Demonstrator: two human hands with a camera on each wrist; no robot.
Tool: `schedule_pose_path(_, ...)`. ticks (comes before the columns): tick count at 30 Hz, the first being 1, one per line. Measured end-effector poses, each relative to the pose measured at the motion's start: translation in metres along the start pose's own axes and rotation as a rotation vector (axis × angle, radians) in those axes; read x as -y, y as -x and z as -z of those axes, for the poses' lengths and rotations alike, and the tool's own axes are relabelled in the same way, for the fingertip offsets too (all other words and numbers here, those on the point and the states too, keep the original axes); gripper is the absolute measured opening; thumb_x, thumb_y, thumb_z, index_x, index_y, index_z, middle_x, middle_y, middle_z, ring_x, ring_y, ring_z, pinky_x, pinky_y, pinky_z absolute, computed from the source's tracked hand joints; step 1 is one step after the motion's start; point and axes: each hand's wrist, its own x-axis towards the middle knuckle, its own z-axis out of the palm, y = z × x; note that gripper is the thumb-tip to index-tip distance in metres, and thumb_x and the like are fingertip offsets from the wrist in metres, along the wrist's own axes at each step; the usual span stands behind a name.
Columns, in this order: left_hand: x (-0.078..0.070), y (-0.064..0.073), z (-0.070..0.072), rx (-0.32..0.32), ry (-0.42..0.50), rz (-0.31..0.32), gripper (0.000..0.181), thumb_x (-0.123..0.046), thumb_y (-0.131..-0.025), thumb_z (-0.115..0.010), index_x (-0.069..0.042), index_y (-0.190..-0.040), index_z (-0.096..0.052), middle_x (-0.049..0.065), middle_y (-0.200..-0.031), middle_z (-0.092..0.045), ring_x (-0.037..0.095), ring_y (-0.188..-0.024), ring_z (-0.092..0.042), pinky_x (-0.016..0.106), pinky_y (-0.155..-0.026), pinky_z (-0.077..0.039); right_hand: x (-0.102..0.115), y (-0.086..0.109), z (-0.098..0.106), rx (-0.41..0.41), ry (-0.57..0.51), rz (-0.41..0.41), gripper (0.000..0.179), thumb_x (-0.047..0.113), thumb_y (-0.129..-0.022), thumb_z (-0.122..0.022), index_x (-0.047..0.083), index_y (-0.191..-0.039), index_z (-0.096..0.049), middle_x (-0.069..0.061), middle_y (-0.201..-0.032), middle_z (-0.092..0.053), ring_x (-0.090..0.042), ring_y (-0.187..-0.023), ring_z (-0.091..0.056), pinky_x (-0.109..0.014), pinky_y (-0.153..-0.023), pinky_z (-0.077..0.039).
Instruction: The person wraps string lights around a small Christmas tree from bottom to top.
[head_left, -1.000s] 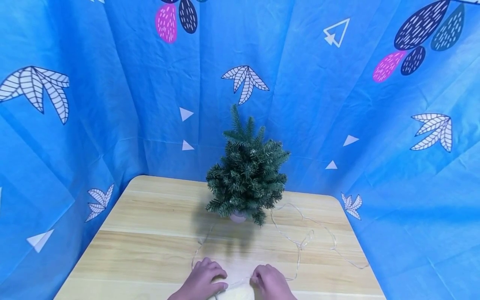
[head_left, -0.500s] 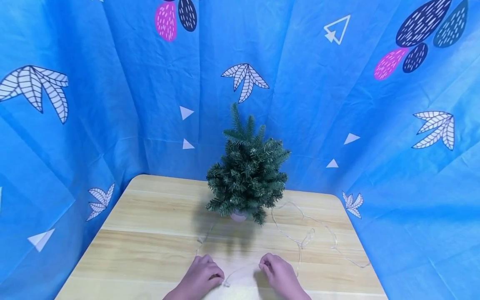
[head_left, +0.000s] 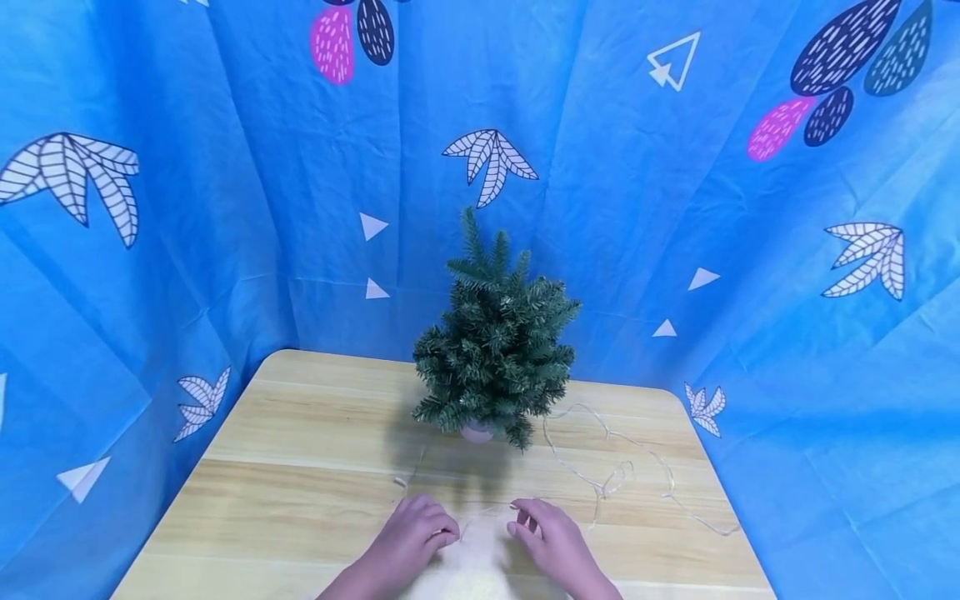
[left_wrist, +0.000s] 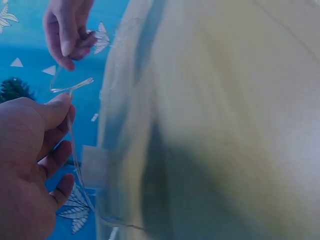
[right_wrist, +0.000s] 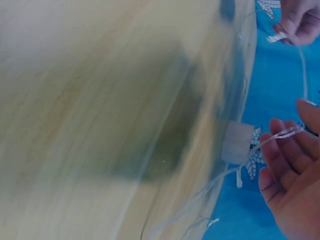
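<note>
A thin string-light wire (head_left: 487, 510) runs between the two hands above the table. My left hand (head_left: 420, 533) pinches it between thumb and index finger; the left wrist view shows a small clear bulb cluster (left_wrist: 75, 88) just past the fingertips. My right hand (head_left: 551, 537) has its thumb apart from loosely bent fingers, and the wire (right_wrist: 287, 132) lies across those fingers in the right wrist view. Behind the hands, a small artificial Christmas tree (head_left: 495, 342) stands upright on a pale base (head_left: 477, 432). Part of the wire is hidden behind the tree and hands.
More string-light wire (head_left: 602, 490) lies in loose loops on the right side of the wooden table (head_left: 300, 467). A short stretch shows left of the tree's front. Blue patterned cloth (head_left: 322, 208) surrounds the table's back and sides.
Both hands have moved forward toward the tree, lifting the wire between them. The right thumb and fingers, together half a second ago, are now apart.
</note>
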Motion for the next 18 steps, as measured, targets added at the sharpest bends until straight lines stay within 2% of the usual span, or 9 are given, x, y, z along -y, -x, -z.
schedule_pose_path(3,-0.005,-0.009,0.007,-0.016,-0.026,-0.022,0.011,-0.026,-0.099,-0.062,-0.026,-0.093,-0.071,-0.024,-0.094,-0.064,0.003,-0.098,-0.052,0.045,-0.097,-0.041,0.004,-0.004,0.002,-0.03,0.002,-0.037,0.043,0.032,-0.095,-0.069,0.008,-0.131,-0.063,0.016,-0.095,-0.065,-0.001,-0.087,-0.059,-0.034,-0.082,-0.053)
schedule_pose_path(7,-0.01,-0.019,0.014,-0.037,-0.062,-0.045,0.009,-0.026,-0.097,-0.063,-0.025,-0.091,-0.069,-0.022,-0.093,-0.064,0.003,-0.096,-0.052,0.038,-0.093,-0.04,0.01,-0.007,0.004,-0.095,0.026,-0.036,0.045,0.033,-0.093,-0.071,0.012,-0.132,-0.063,0.014,-0.101,-0.068,-0.008,-0.096,-0.062,-0.044,-0.092,-0.052)
schedule_pose_path(14,-0.016,-0.032,0.016,-0.062,-0.062,-0.048,0.006,-0.028,-0.097,-0.064,-0.027,-0.094,-0.07,-0.021,-0.094,-0.064,0.0,-0.094,-0.053,0.035,-0.09,-0.041,0.019,-0.014,0.006,-0.175,0.049,0.14,0.037,0.027,-0.087,-0.077,0.015,-0.122,-0.069,0.01,-0.101,-0.071,-0.008,-0.097,-0.064,-0.041,-0.092,-0.05)
schedule_pose_path(18,-0.019,-0.039,0.017,-0.063,-0.052,-0.043,0.007,-0.028,-0.097,-0.064,-0.026,-0.096,-0.071,-0.02,-0.094,-0.064,0.0,-0.093,-0.053,0.033,-0.089,-0.042,0.025,-0.018,0.006,-0.202,0.06,0.203,0.033,0.025,-0.087,-0.077,0.019,-0.119,-0.071,0.008,-0.1,-0.072,-0.007,-0.097,-0.063,-0.039,-0.091,-0.049)
